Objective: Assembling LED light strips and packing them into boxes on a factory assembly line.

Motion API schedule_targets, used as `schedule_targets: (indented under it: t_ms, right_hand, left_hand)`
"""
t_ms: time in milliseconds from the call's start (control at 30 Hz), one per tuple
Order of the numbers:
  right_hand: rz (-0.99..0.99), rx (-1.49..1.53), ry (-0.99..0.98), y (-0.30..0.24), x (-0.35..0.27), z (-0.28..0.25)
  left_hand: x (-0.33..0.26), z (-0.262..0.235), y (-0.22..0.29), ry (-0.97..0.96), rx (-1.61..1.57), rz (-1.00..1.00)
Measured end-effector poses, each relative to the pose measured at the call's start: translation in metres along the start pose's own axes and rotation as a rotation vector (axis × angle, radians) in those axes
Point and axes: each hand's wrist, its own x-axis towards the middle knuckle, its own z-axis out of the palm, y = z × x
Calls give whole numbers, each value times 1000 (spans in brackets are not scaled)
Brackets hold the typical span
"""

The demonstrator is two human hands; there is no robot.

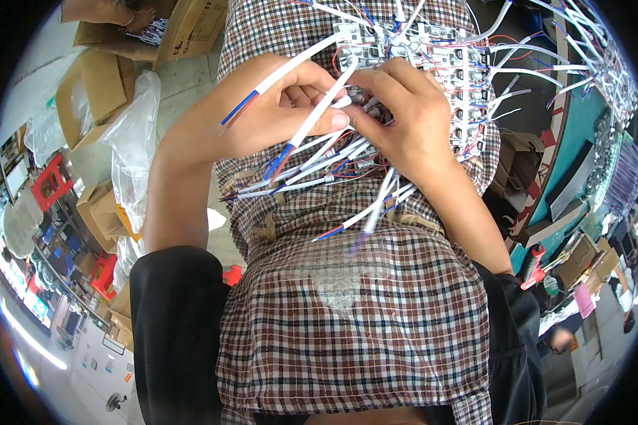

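Woven checked apron (354, 354), slim white cables (312, 120) and boxy metallic connectors (457, 74) atop it, left hand (269, 117) pinching one cable, right hand (412, 106) curled, grip unclear, open room toward apron's near edge

Pinches a small white piece (342, 103) with the left hand (273, 110), curling the right hand (415, 110) over wired metal parts (361, 95). Wears a checked apron (361, 347), with rows of metal modules (458, 93) near its right edge.
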Motion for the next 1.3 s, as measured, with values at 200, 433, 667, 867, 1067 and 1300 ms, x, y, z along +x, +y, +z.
schedule_targets:
  t_ms: [200,433,667,867,1067,1300]
  right_hand:
    - [-29,43,184,11,-6,14]
    - [100,58,122,8,-7,13]
    - [139,73,142,7,-6,14]
    - [171,149,186,0,-10,6]
    - [27,107,13,1,-19,-14]
    - [44,214,-34,8,-28,-15]
  left_hand:
    - [-3,-10,8,25,-93,172]
    - [0,16,-24,111,145,-91]
    - [-1,27,-32,179,230,-49]
    - [-4,27,-28,108,-46,-111]
    - [-8,19,-10,-26,-173,-91]
    - [-16,52,-5,107,-234,-32]
